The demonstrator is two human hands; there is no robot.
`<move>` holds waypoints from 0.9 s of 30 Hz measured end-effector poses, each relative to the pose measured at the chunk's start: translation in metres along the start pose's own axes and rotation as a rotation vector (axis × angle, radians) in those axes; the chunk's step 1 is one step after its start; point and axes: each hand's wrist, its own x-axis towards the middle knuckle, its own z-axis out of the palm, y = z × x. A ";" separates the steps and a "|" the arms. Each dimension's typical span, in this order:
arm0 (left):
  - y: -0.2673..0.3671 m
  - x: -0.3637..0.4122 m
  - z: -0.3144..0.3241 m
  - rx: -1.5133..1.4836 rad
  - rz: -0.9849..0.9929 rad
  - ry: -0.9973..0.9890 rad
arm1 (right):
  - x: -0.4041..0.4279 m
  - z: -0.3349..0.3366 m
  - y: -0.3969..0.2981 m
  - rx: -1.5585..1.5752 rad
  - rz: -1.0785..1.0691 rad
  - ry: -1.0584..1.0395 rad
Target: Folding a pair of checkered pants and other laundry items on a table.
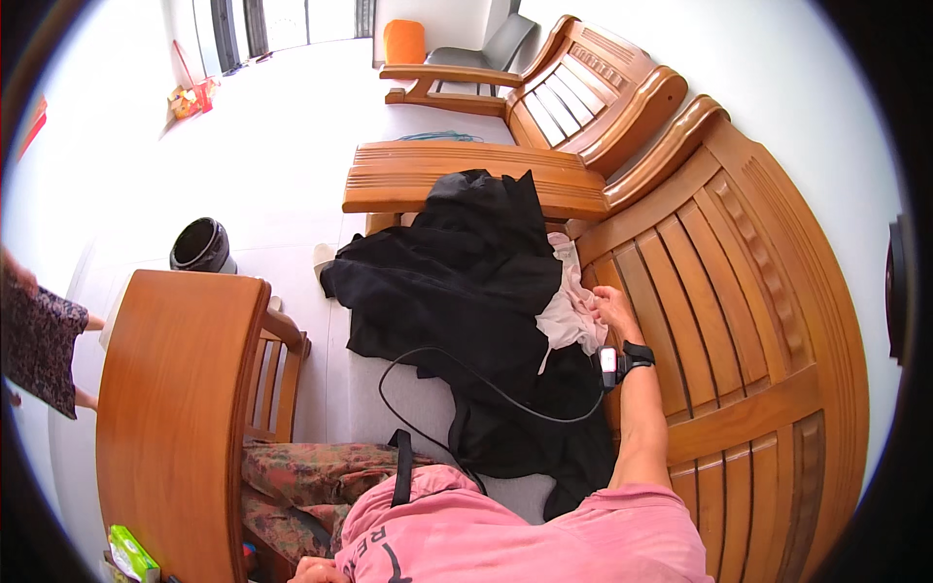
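My right hand (pixel 612 312) reaches up along the backrest of the wooden sofa, its fingers gripping a crumpled pale pink cloth (pixel 565 321). Beside and partly beneath that cloth, black fabric garments (pixel 444 284) are spread over the grey seat cushion (pixel 419 408) and up onto the wooden armrest (pixel 466 171). A black cable (pixel 503 390) runs across the black fabric from the device on my right wrist (pixel 611 361). Only part of my left hand (pixel 321 570) shows at the bottom edge, against my pink shirt; its fingers are mostly cut off.
A wooden table (pixel 178 379) stands to the left, with a green tissue pack (pixel 131 554) on it and a wooden stool (pixel 277 372) beside it. Behind it is a black-lined bin (pixel 200 246). Another person (pixel 44 342) stands at the left edge. A wooden armchair (pixel 576 80) is farther back.
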 end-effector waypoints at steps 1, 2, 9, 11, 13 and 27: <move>-0.001 0.004 -0.003 -0.061 0.015 -0.026 | -0.001 0.001 0.009 0.002 0.010 0.002; 0.003 0.007 -0.004 -0.118 -0.030 -0.032 | -0.002 0.002 0.018 -0.022 0.072 -0.009; 0.016 0.016 -0.012 -0.501 -0.237 0.079 | -0.007 0.011 0.056 -0.414 -0.129 0.238; 0.016 0.015 -0.013 -0.668 -0.383 0.292 | -0.009 0.016 0.044 -0.448 -0.294 0.398; 0.001 0.020 -0.024 -0.454 -0.248 0.420 | -0.003 0.018 0.033 -0.429 -0.348 0.424; -0.036 0.035 -0.028 -0.347 -0.545 0.499 | 0.039 0.022 0.068 -0.275 0.131 0.133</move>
